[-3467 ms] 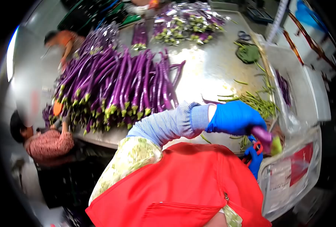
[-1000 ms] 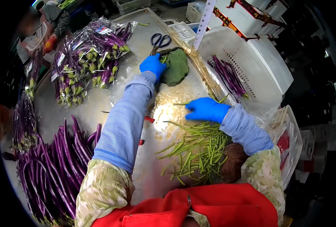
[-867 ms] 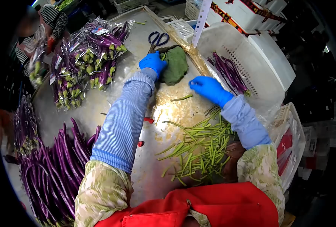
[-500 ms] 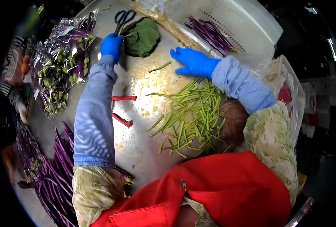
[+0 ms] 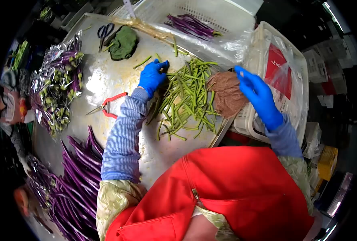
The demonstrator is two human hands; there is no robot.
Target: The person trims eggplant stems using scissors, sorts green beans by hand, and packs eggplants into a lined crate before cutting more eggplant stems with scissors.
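Near the metal desk's (image 5: 152, 150) right edge, the blue-gloved left hand (image 5: 152, 76) has reached slender green stalks (image 5: 190, 94), grip unclear; the blue-gloved right hand (image 5: 261, 96) is spread.

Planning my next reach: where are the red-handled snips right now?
In the head view, left of centre: the red-handled snips lie on the metal table, between the bagged eggplants and the left forearm's striped sleeve.

And here's the left arm (image 5: 124, 132) stretched well forward, blue-gloved left hand (image 5: 152, 78) back-up with fingers curled, while the right forearm (image 5: 285, 138) angles in from the side, right hand (image 5: 263, 98) with fingers long and loosely parted!
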